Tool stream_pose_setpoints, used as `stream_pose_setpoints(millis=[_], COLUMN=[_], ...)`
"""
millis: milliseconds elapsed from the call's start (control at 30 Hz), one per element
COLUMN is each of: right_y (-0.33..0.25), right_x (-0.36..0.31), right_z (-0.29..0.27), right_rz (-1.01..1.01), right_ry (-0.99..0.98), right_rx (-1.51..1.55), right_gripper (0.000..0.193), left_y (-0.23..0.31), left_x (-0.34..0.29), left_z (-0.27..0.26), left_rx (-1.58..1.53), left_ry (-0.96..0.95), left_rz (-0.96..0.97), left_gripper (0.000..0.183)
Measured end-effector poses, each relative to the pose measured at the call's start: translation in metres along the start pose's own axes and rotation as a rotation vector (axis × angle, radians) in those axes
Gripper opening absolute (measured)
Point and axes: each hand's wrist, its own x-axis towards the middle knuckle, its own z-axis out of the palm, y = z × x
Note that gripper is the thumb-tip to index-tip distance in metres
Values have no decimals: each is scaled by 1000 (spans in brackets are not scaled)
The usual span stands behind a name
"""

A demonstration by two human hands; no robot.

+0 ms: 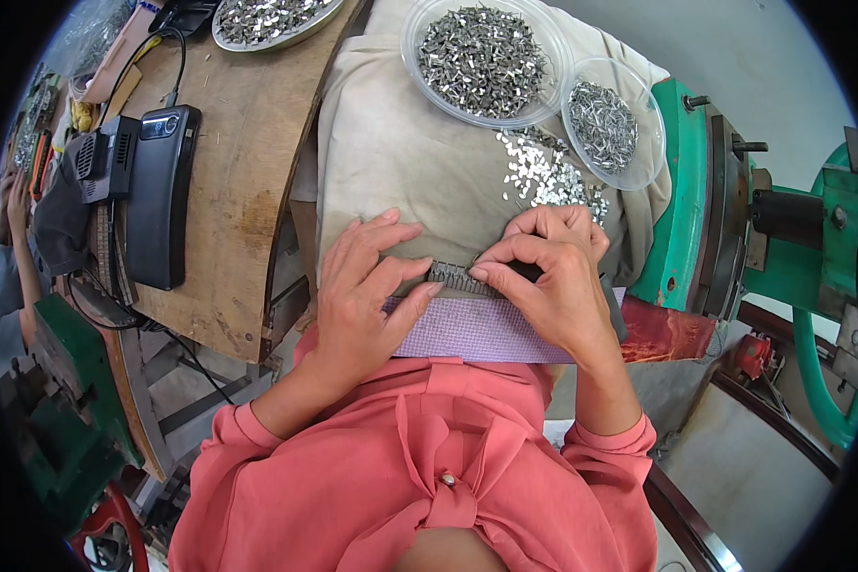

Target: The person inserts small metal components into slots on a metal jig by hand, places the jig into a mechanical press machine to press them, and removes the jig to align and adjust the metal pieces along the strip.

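A short grey metal strip (456,278), lined with rows of small upright pins or slots, lies over the front of the cloth between my two hands. My left hand (357,291) grips its left end between thumb and forefinger, the other fingers stretched out. At the right end, my right hand (558,272) has thumb and forefinger pinched together; anything between those tips is too small to make out. Just beyond that hand, many small shiny metal pieces (543,172) are scattered on the beige cloth (372,143). A purple woven mat (467,334) lies under the strip, nearest my body.
Behind the loose pieces stand a large clear bowl (481,121) of metal parts and a smaller clear dish (659,133) of pins. A green machine (682,210) borders the right. Leftward, a wooden table (234,181) carries a black power bank (162,200); another person's arm (24,276) shows far left.
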Motion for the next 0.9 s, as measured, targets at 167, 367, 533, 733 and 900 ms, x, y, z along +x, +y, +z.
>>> stream_pose_setpoints(millis=[167, 367, 533, 733, 900], right_y=[6, 3, 8, 4, 13], right_x=[-3, -3, -6, -3, -8], right_z=[-5, -5, -8, -6, -10], right_rz=[-5, 2, -5, -15, -23], right_ry=[-4, 8, -14, 20, 0], right_rx=[-2, -11, 4, -20, -23], right_gripper=[16, 17, 17, 15, 15], left_y=[1, 1, 1, 1, 0], left_x=[1, 1, 0, 1, 0], left_z=[-1, -2, -2, -2, -2], left_rx=[-3, -9, -11, -20, -5], left_ry=[-2, -12, -22, -22, -27], left_rz=[3, -3, -11, -18, -16], left_gripper=[22, 24, 26, 26, 25])
